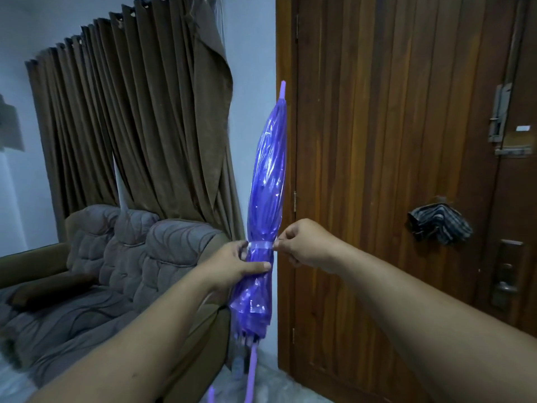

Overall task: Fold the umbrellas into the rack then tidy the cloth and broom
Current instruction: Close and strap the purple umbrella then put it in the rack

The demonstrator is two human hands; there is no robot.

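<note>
A folded, translucent purple umbrella (268, 175) stands nearly upright in front of me, tip pointing up, its purple shaft running down out of the bottom of the view. My left hand (236, 264) grips the rolled canopy around its lower third. My right hand (302, 245) pinches the end of the clear strap (260, 245) wrapped around the canopy just above my left thumb. A dark striped cloth (438, 223) hangs on the door handle to the right. No rack or broom is in view.
A wooden door (392, 141) with locks fills the right side. A grey padded sofa (116, 263) stands at the left below brown curtains (139, 112). A strip of white wall lies between curtain and door.
</note>
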